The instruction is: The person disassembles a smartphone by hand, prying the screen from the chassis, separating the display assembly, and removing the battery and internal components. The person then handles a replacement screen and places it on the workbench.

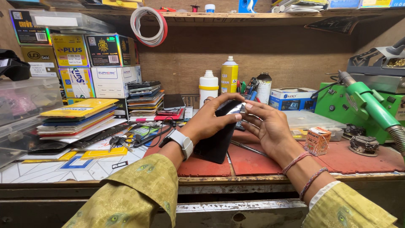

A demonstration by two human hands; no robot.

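Here, red mat (337, 158) – cluttered wooden workbench (236, 180).

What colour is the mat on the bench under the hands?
Red: the mat shows best in the head view, beneath the dark phone.

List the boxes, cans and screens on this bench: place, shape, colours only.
Stacked boxes: back left, rectangular, yellow, black and white.
Spray can: back centre, yellow cylinder, white cap.
White bottle: left of the can, yellow band.
Blue-white carton: right of the can.
Small orange box: red mat, right.
Dark phone: in both hands.
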